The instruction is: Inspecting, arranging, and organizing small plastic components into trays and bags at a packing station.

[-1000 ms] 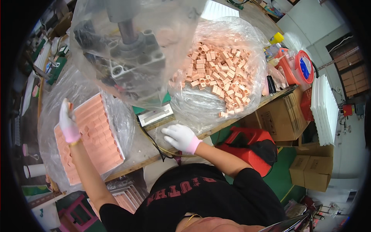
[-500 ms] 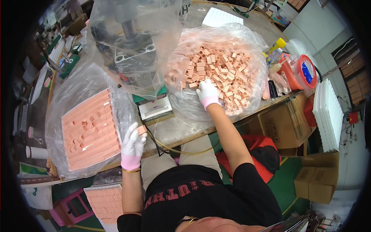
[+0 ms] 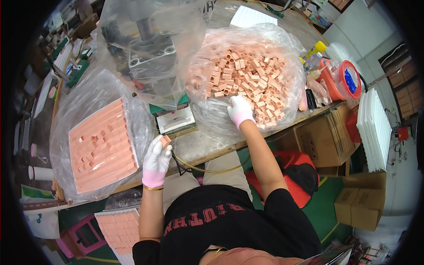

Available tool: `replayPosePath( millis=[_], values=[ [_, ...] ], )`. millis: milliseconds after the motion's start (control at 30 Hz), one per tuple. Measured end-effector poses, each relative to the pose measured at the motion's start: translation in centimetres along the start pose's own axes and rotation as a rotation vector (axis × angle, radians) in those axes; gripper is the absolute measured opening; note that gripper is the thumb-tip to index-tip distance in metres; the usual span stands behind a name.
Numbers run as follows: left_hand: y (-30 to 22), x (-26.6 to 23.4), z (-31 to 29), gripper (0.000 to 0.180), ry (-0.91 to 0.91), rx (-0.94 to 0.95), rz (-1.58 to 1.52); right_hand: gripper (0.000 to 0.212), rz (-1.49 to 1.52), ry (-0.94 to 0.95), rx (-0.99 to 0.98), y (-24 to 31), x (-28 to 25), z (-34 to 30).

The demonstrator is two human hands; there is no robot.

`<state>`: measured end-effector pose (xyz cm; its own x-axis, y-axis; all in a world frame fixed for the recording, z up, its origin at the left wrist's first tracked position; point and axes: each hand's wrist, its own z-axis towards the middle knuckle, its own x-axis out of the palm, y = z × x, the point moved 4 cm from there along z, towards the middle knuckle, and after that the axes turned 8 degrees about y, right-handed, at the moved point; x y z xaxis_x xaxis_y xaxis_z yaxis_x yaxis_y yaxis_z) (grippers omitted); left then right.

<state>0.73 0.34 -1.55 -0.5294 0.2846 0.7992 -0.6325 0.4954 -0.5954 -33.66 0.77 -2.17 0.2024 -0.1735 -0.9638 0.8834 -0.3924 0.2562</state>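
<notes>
My left hand (image 3: 157,157), in a white glove with a pink cuff, pinches a small pink square-sided tube (image 3: 165,141) near the table's front edge. My right hand (image 3: 240,110), gloved the same way, is at the near edge of a large heap of similar pink tubes (image 3: 251,77). Its fingers are curled together, and what they hold, if anything, is hidden. The heap lies on a clear plastic bag (image 3: 216,121). To the left, a tray (image 3: 104,145) carries close rows of pink pieces, with several lying loose on top.
A machine under a clear plastic cover (image 3: 152,48) stands between tray and heap. In front of it is a white-topped block (image 3: 176,121). A red basket (image 3: 331,81) stands at the right, with cardboard boxes (image 3: 324,141) below. A second pink-filled tray (image 3: 118,232) sits low left.
My left hand has shifted slightly right and away from me, and the tube in it has turned. My right hand has drawn back a little toward me from the heap.
</notes>
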Motion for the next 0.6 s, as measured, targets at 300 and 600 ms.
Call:
replayPosePath(
  millis=[300, 600],
  values=[
    [2.7, 2.1, 0.2, 0.039, 0.06, -0.167, -0.126, 0.032, 1.453, 0.421, -0.34, 12.7, -3.7, -9.2],
    [4.5, 3.7, 0.1, 0.041, 0.194, -0.248, -0.282, 0.027, 1.436, 0.288, -0.413, 13.3, -2.6, -10.6]
  ],
)
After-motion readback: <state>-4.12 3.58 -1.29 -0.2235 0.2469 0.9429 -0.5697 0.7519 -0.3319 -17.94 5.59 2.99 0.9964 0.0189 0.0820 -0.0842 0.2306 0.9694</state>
